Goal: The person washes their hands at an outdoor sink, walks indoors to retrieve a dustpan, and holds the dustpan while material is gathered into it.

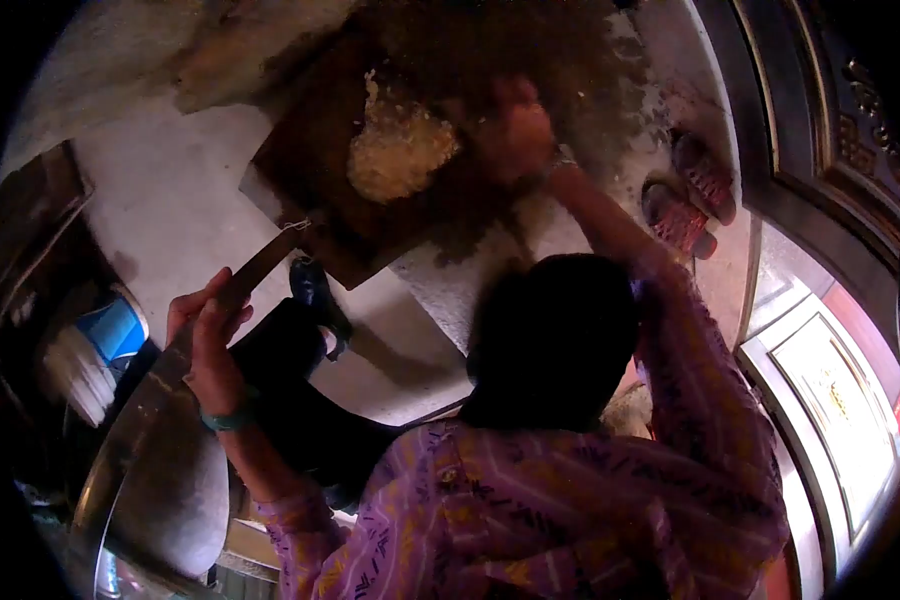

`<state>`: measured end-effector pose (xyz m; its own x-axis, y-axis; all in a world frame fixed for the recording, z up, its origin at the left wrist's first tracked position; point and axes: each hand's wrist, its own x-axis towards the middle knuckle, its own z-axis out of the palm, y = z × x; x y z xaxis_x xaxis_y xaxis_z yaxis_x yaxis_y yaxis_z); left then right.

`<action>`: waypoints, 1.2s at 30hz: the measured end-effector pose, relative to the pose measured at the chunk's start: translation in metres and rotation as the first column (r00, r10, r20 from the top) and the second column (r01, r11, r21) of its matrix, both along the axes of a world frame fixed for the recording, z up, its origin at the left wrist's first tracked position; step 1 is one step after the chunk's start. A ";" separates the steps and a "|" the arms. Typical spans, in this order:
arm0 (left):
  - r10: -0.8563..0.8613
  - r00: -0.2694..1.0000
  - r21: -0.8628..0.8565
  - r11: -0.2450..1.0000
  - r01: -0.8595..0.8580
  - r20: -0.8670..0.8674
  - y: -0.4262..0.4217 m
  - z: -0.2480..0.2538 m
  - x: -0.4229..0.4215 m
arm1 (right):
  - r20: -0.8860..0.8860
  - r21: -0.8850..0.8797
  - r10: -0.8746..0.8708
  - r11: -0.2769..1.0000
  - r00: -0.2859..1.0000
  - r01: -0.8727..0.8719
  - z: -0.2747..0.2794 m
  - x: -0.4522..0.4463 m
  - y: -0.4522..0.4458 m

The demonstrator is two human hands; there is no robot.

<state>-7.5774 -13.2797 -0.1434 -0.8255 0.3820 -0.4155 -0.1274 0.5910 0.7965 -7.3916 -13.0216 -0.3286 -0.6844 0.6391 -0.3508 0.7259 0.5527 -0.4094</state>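
Observation:
My left hand (210, 345), with a green band at the wrist, has its fingers wrapped round a long, narrow dark bar (260, 270). White string is tied at the bar's upper end, near the corner of a dark, flat board (320, 200). On the board lies a heap of pale, wet-looking small pieces (400, 152). Just right of the heap is my right hand (520, 130), smeared by motion, so its fingers and anything in them cannot be made out.
A dark wet patch (590, 80) spreads on the floor behind the board. Reddish patterned shoes (678, 215) stand at the right. A black shoe (315, 295) is below the board. At the left are a blue item (115, 328) and a large curved metal piece (170, 500).

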 end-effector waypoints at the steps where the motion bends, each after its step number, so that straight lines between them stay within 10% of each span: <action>1: -0.004 1.000 -0.001 1.000 0.004 0.004 0.001 0.000 0.000 | 0.004 -0.001 -0.004 1.000 1.000 0.004 -0.010 0.003 -0.002; 4: -0.023 1.000 -0.008 1.000 0.023 -0.017 0.001 0.000 0.000 | -0.184 0.663 0.014 0.739 0.983 0.114 -0.060 0.016 -0.024; 10: -0.039 0.999 0.016 0.999 0.040 -0.035 0.003 -0.001 0.001 | -0.526 0.005 0.331 0.922 0.783 -0.386 -0.092 0.014 -0.076; 13: -0.001 1.000 0.004 1.000 0.001 -0.028 -0.002 -0.005 0.000 | 0.007 0.574 0.617 0.642 0.787 -0.509 -0.082 0.040 -0.041; 17: -0.003 1.000 -0.001 1.000 0.003 -0.021 -0.002 -0.006 0.000 | -0.360 0.544 0.108 0.831 0.927 0.114 -0.032 0.065 0.041; 18: -0.003 1.000 0.000 1.000 0.003 -0.012 -0.001 -0.007 -0.002 | -0.523 0.214 -0.401 0.792 0.752 0.572 -0.063 0.066 0.044; 19: -0.010 1.000 0.009 1.000 0.010 -0.007 -0.001 -0.008 -0.003 | -0.486 -0.158 -0.799 0.479 0.354 0.863 -0.080 0.065 0.047; 20: -0.014 0.999 -0.006 1.000 0.014 -0.037 -0.001 -0.010 -0.004 | -0.489 -0.150 -0.798 0.474 0.352 0.867 -0.077 0.061 0.043; 23: -0.013 0.998 0.003 1.000 0.014 -0.065 -0.005 -0.010 -0.001 | -0.548 -0.139 -0.439 0.887 0.712 0.440 -0.029 0.034 -0.004; 27: -0.032 0.997 0.016 0.999 0.033 -0.070 -0.009 -0.013 -0.004 | -0.485 0.034 0.061 0.998 0.872 -0.050 -0.011 0.028 -0.024; 31: 0.005 0.998 -0.078 0.997 -0.010 -0.066 0.000 -0.007 0.003 | -0.491 0.318 -0.343 0.786 0.801 0.531 -0.045 0.116 0.092; 36: 0.000 1.000 0.020 1.000 0.001 -0.025 -0.006 -0.011 -0.002 | -0.257 0.614 -0.174 0.730 0.951 0.299 -0.077 0.163 0.165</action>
